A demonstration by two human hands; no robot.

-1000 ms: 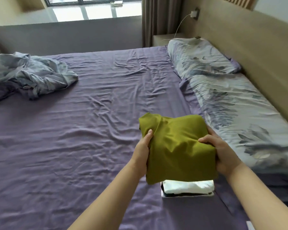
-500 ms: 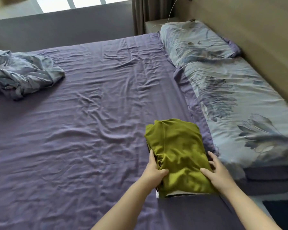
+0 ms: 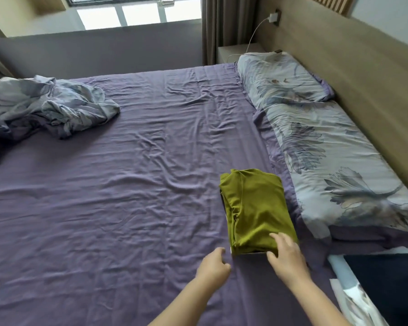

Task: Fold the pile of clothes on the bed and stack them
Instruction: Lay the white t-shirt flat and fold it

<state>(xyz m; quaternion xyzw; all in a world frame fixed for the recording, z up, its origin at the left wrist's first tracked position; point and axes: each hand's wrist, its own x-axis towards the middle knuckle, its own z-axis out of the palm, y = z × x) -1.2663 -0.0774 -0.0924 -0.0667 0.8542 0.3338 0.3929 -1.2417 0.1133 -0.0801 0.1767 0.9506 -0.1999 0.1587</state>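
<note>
Folded garment: olive-green garment (image 3: 257, 208), laid flat atop a stack of folded clothes, only a thin pale edge of which is seen beneath.
Location: on the bed (image 3: 127, 196), just beside the floral pillows (image 3: 327, 161).
Left hand (image 3: 213, 264): loosely curled, nothing held, just beside the stack.
Right hand (image 3: 286, 255): fingers relaxed, rested on the garment's near edge.
Other item: crumpled floral bedding (image 3: 45, 107), far left.

A bedroom in a home.
A wide bed (image 3: 127, 184) with a creased purple sheet fills the view, with floral pillows (image 3: 280, 83) along a wooden headboard (image 3: 363, 74), a crumpled duvet (image 3: 45, 104), a curtain (image 3: 222, 27) beside a window (image 3: 137, 12), and a charger (image 3: 273, 18) plugged in above a nightstand (image 3: 236, 51).
</note>
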